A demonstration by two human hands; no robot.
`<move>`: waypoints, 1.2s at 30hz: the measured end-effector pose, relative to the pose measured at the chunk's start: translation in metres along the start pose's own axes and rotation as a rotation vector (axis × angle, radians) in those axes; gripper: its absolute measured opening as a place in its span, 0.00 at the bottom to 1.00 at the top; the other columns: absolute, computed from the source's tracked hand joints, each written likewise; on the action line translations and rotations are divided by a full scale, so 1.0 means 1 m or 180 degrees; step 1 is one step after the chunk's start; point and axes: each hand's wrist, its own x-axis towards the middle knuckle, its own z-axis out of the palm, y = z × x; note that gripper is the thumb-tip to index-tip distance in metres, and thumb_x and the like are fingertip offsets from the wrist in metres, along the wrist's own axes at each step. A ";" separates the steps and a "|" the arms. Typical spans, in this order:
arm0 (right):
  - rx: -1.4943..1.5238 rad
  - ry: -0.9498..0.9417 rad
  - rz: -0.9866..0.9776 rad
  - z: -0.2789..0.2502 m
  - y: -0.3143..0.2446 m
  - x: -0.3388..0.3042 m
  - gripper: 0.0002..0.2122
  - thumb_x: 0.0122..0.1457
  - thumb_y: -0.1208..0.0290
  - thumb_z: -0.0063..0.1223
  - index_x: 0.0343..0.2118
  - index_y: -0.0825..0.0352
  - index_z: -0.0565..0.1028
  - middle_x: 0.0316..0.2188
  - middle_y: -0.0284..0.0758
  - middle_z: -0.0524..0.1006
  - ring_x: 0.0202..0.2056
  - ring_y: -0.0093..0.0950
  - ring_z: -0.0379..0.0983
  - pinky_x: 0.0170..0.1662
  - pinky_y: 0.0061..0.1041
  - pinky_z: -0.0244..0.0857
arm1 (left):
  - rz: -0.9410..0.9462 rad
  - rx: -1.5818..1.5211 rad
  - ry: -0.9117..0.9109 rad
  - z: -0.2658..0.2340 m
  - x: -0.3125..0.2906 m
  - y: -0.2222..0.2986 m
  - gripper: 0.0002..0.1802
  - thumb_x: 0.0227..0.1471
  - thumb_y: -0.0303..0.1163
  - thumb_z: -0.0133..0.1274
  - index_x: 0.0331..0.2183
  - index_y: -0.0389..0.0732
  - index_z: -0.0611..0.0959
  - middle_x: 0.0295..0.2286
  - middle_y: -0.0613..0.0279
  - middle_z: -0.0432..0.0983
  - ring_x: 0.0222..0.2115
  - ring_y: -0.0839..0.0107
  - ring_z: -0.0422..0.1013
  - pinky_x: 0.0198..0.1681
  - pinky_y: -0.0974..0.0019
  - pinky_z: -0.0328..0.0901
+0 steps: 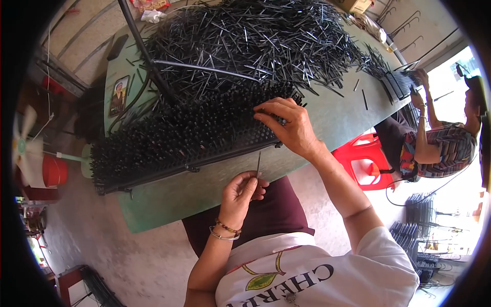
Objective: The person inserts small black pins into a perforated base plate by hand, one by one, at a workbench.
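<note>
My left hand (242,190) is closed in front of the table's near edge, pinching a thin dark strip (259,162) that stands almost upright from the fingers. My right hand (290,123) reaches over the right end of a long black rack (169,130), packed with upright black strips. Its thumb and fingers are pinched together beside the standing strips; whatever is between them, if anything, is too dark and small to make out. Behind the rack a large heap of loose black strips (245,43) covers the table.
The green tabletop (337,115) carries a phone (119,95) at left and a dark metal post with a bar (209,69). Across the table's right end a person (440,146) handles a smaller rack (399,84). Red stools (364,161), a fan (23,143) and stacked black racks (419,225) stand around.
</note>
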 end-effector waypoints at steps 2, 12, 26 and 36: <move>0.0004 0.0040 0.0061 0.004 -0.001 -0.001 0.09 0.50 0.77 0.59 0.36 0.69 0.77 0.30 0.35 0.77 0.32 0.27 0.73 0.36 0.23 0.66 | -0.0062 -0.0144 0.0005 0.000 0.000 0.002 0.10 0.58 0.30 0.47 0.40 0.35 0.76 0.31 0.59 0.77 0.27 0.77 0.71 0.31 0.75 0.68; 0.0520 0.0446 0.0582 0.016 -0.004 -0.008 0.09 0.50 0.77 0.58 0.36 0.68 0.76 0.28 0.36 0.76 0.27 0.28 0.74 0.29 0.22 0.68 | -0.0191 -0.0547 -0.0098 0.004 0.002 0.008 0.10 0.58 0.32 0.47 0.40 0.38 0.75 0.32 0.59 0.77 0.29 0.76 0.72 0.33 0.73 0.69; 0.0547 0.0625 0.0644 0.021 -0.006 -0.014 0.17 0.50 0.79 0.58 0.45 0.66 0.73 0.30 0.35 0.77 0.29 0.27 0.75 0.32 0.23 0.70 | -0.0098 -0.0363 0.0026 0.008 0.007 0.011 0.10 0.58 0.31 0.47 0.39 0.37 0.74 0.31 0.59 0.76 0.28 0.76 0.72 0.32 0.73 0.69; -0.0169 0.0242 0.0124 0.020 -0.002 -0.011 0.18 0.49 0.80 0.59 0.46 0.67 0.72 0.31 0.35 0.78 0.31 0.23 0.76 0.37 0.22 0.70 | -0.0027 -0.0320 0.0063 0.007 0.008 0.008 0.10 0.58 0.31 0.47 0.39 0.35 0.74 0.31 0.59 0.76 0.28 0.76 0.72 0.31 0.73 0.70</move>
